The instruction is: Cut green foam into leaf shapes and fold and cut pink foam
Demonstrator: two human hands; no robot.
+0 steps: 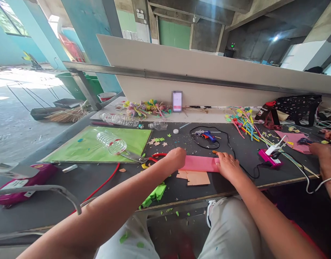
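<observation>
A pink foam sheet lies flat on the dark table in front of me. My left hand rests closed on its left end, fingers curled down onto it. At the sheet's right end my right hand presses down, fingers bent over the edge. A tan cut piece lies just below the pink sheet. Red-handled scissors lie to the left of my left hand.
A green sheet with a clear plastic bottle lies at left. A blue glue gun with a black cord sits behind the pink sheet. Colourful sticks and a pink charger lie at right, near another person's hands. A phone stands against the board.
</observation>
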